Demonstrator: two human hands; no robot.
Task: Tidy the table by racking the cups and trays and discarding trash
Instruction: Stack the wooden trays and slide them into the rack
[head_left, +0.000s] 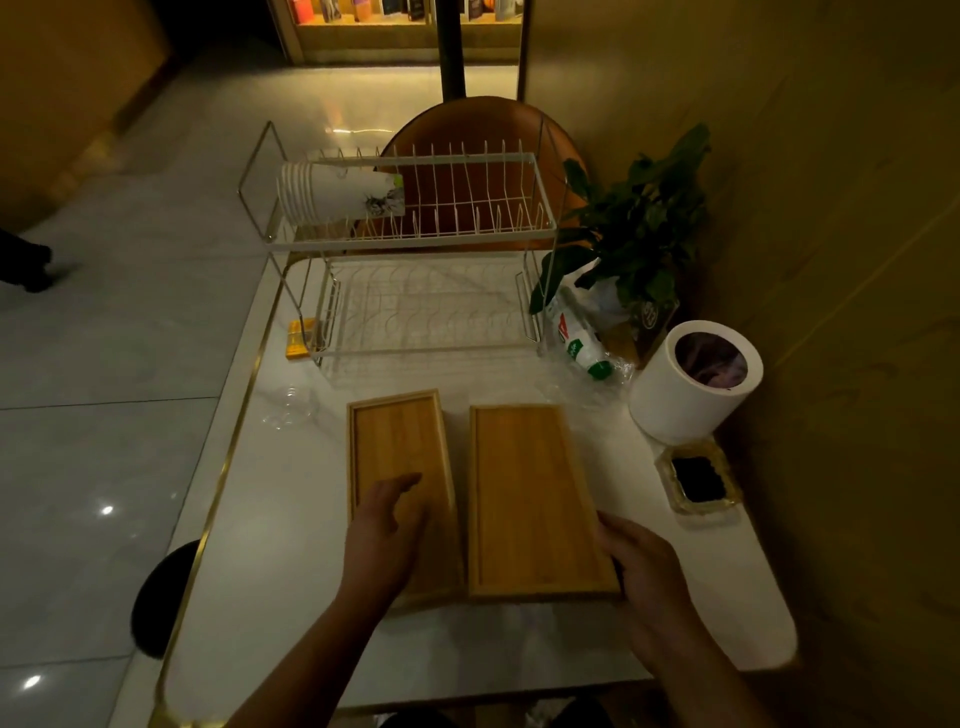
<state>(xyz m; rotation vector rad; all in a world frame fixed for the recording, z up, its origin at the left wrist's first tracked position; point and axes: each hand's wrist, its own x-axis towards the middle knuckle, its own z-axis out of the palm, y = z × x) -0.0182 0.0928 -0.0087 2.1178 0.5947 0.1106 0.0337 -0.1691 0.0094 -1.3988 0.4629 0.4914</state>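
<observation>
Two wooden trays lie side by side on the white table (291, 519). My left hand (387, 535) hovers flat and open over the near end of the left tray (397, 447). My right hand (641, 566) grips the near right corner of the right tray (530, 493). A white two-tier wire rack (415, 234) stands at the far end of the table; a stack of white paper cups (332, 195) lies on its side on the top tier. A white bin (693, 387) with trash inside stands at the right.
A plastic bottle (579, 338) on clear wrapping lies between the rack and the bin, beside a potted plant (639, 228). A glass ashtray (696, 478) sits near the right edge. A small orange box (300, 339) lies left of the rack. A brown chair (483, 124) stands behind.
</observation>
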